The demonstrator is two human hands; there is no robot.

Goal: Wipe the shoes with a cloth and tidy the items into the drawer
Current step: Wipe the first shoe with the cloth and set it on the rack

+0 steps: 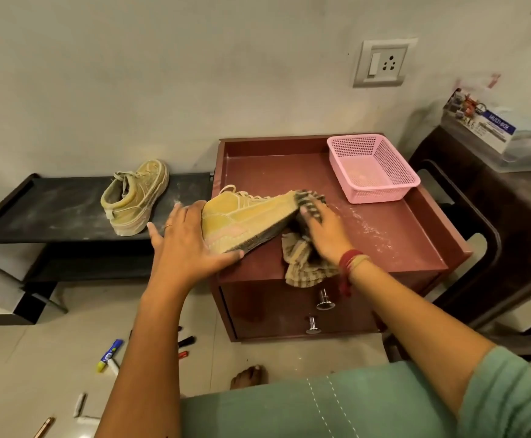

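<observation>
Markers (112, 354) lie on the floor before the cabinet (273, 311). On its top your left hand (188, 241), fingers spread, braces the tilted shoe (248, 216) at the heel; your right hand (324, 232), fingers together, grips the striped cloth (305, 263) against the toe. Left of the cabinet, farther back, stands the second shoe (134, 200).

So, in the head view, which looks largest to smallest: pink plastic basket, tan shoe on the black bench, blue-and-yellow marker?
1. Pink plastic basket
2. Tan shoe on the black bench, a little smaller
3. Blue-and-yellow marker, smallest, although nearer the camera
</observation>
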